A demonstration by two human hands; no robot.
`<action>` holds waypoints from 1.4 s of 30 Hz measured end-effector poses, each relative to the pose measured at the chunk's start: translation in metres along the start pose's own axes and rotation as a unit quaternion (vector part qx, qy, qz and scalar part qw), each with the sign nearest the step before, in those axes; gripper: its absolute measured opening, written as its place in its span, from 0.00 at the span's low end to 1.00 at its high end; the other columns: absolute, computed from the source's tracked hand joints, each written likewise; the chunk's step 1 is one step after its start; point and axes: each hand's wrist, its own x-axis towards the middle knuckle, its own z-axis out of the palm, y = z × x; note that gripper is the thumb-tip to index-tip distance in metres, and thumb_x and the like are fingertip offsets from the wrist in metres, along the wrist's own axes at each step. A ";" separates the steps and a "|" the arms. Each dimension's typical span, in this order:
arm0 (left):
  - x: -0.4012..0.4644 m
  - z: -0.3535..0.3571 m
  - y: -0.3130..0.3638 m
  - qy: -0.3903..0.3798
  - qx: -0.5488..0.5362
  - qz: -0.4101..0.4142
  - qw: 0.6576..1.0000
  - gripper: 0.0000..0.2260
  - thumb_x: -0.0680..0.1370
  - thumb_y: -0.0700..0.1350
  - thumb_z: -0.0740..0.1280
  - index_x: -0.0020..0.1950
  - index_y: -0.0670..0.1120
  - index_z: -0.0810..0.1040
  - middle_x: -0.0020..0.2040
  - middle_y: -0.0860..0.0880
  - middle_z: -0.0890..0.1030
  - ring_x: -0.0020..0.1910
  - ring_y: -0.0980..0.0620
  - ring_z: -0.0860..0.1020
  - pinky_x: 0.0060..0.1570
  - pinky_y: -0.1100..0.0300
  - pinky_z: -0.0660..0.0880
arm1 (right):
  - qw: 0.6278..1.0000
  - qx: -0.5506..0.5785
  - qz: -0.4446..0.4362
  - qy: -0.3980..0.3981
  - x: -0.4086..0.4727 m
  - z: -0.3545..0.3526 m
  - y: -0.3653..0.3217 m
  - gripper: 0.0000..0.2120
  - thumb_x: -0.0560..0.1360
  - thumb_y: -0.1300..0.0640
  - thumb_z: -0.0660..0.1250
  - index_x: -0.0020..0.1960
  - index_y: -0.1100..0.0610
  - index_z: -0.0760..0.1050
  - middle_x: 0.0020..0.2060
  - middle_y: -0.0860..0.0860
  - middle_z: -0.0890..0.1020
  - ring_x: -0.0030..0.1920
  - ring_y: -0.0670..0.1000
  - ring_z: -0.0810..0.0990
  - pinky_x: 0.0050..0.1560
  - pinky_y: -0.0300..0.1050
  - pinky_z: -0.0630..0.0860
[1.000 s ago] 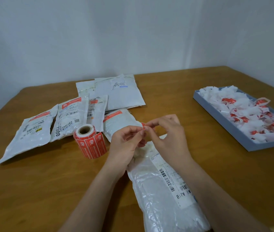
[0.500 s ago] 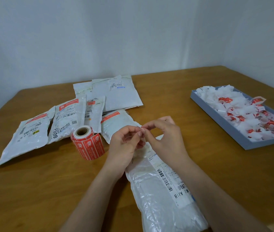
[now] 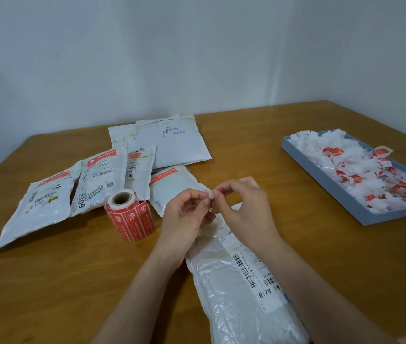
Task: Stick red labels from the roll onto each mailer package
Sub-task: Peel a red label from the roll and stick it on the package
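Head view, left hand (image 3: pixel 184 217), right hand (image 3: pixel 244 207), fingertips pinched together

The left mailer (image 3: pixel 90 187) reads "2009"; the near mailer's label (image 3: pixel 266 281) reads "AZ1B".

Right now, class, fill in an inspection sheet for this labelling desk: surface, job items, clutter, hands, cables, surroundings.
Surface: wooden table, bare wood between the items.
Job items: red label roll upright at centre-left; unlabelled mailer lying under the hands; four mailers with red labels behind the roll; two plain white mailers at the back.
Clutter: blue tray on the right, heaped with white and red scraps.
Hands: left hand and right hand pinch a small label piece together above the mailer.
Cables: nothing seen.
Surroundings: plain white walls.
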 end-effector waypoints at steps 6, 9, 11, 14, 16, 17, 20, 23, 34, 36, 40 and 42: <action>-0.001 0.000 0.002 0.002 0.008 -0.001 1.000 0.05 0.77 0.41 0.68 0.47 0.39 0.80 0.39 0.45 0.82 0.35 0.53 0.78 0.37 0.66 0.75 | 1.000 0.008 0.019 0.009 0.001 -0.002 0.000 0.05 0.74 0.59 0.71 0.41 0.51 0.80 0.35 0.39 0.80 0.48 0.42 0.75 0.47 0.27 0.67; 0.000 0.000 0.001 0.005 0.014 -0.008 1.000 0.03 0.78 0.38 0.67 0.47 0.40 0.79 0.42 0.42 0.82 0.37 0.51 0.79 0.38 0.65 0.76 | 0.999 0.007 0.030 0.016 0.002 -0.003 0.000 0.05 0.74 0.59 0.70 0.40 0.51 0.80 0.35 0.38 0.79 0.47 0.41 0.75 0.46 0.26 0.66; 0.001 0.000 0.000 0.007 0.011 -0.012 1.000 0.03 0.79 0.38 0.66 0.45 0.42 0.79 0.43 0.42 0.83 0.38 0.49 0.79 0.39 0.62 0.76 | 0.999 0.009 0.035 0.020 0.002 -0.004 0.000 0.06 0.74 0.59 0.70 0.40 0.50 0.79 0.35 0.38 0.79 0.47 0.40 0.75 0.46 0.26 0.67; 0.002 0.000 -0.001 0.004 0.010 -0.018 1.000 0.03 0.79 0.37 0.66 0.47 0.40 0.79 0.43 0.44 0.83 0.39 0.48 0.79 0.43 0.59 0.77 | 0.998 0.013 0.051 0.024 0.004 -0.005 0.002 0.05 0.75 0.58 0.70 0.40 0.50 0.79 0.36 0.39 0.80 0.47 0.40 0.76 0.46 0.26 0.67; 0.002 -0.001 -0.001 0.006 0.008 -0.022 1.000 0.03 0.79 0.37 0.65 0.48 0.38 0.78 0.43 0.44 0.84 0.39 0.48 0.79 0.45 0.56 0.77 | 0.997 0.023 0.066 0.029 0.005 -0.005 0.004 0.05 0.75 0.58 0.69 0.41 0.50 0.80 0.37 0.40 0.81 0.47 0.40 0.76 0.46 0.26 0.67; 0.002 -0.001 -0.001 0.009 0.009 -0.024 1.000 0.03 0.79 0.36 0.65 0.48 0.38 0.78 0.45 0.43 0.84 0.39 0.48 0.79 0.46 0.55 0.77 | 0.996 0.032 0.074 0.031 0.006 -0.006 0.005 0.05 0.75 0.58 0.69 0.41 0.50 0.80 0.37 0.40 0.82 0.46 0.41 0.77 0.46 0.27 0.68; 0.003 -0.001 -0.002 0.017 0.009 -0.032 0.999 0.03 0.79 0.36 0.65 0.47 0.40 0.78 0.46 0.39 0.83 0.39 0.47 0.79 0.47 0.52 0.76 | 0.991 0.062 0.111 0.043 0.010 -0.008 0.007 0.04 0.75 0.57 0.69 0.42 0.51 0.81 0.38 0.42 0.83 0.45 0.43 0.80 0.49 0.37 0.74; 0.002 -0.001 -0.003 0.015 0.006 -0.035 0.999 0.04 0.80 0.36 0.64 0.47 0.41 0.78 0.43 0.41 0.83 0.39 0.47 0.78 0.44 0.54 0.76 | 0.981 0.106 0.157 0.053 0.012 -0.012 0.008 0.05 0.76 0.57 0.69 0.42 0.53 0.81 0.38 0.45 0.84 0.44 0.43 0.81 0.51 0.40 0.76; 0.003 0.000 -0.001 0.019 0.023 -0.052 0.998 0.03 0.79 0.38 0.65 0.48 0.41 0.78 0.41 0.46 0.84 0.38 0.48 0.79 0.40 0.60 0.77 | 0.924 0.215 0.292 0.121 0.021 -0.026 0.011 0.06 0.77 0.57 0.67 0.44 0.56 0.81 0.37 0.45 0.84 0.37 0.34 0.79 0.36 0.23 0.69; 0.002 0.000 0.000 0.022 0.028 -0.054 0.998 0.03 0.79 0.38 0.65 0.48 0.41 0.78 0.41 0.46 0.84 0.38 0.48 0.80 0.41 0.60 0.77 | 0.917 0.219 0.307 0.129 0.023 -0.030 0.012 0.06 0.77 0.56 0.67 0.45 0.56 0.81 0.37 0.46 0.84 0.37 0.34 0.79 0.38 0.25 0.71; 0.002 0.000 0.003 0.024 0.032 -0.049 0.998 0.03 0.79 0.38 0.65 0.49 0.39 0.78 0.41 0.45 0.84 0.39 0.48 0.79 0.41 0.59 0.77 | 0.902 0.223 0.340 0.144 0.027 -0.035 0.018 0.06 0.77 0.55 0.68 0.45 0.54 0.82 0.37 0.45 0.84 0.42 0.40 0.81 0.46 0.33 0.73; 0.002 0.000 0.005 0.029 0.034 -0.051 0.998 0.04 0.79 0.37 0.65 0.50 0.38 0.78 0.42 0.45 0.83 0.39 0.48 0.80 0.41 0.59 0.78 | 0.893 0.227 0.354 0.160 0.028 -0.038 0.020 0.06 0.77 0.55 0.67 0.44 0.54 0.81 0.37 0.45 0.83 0.43 0.42 0.80 0.48 0.35 0.74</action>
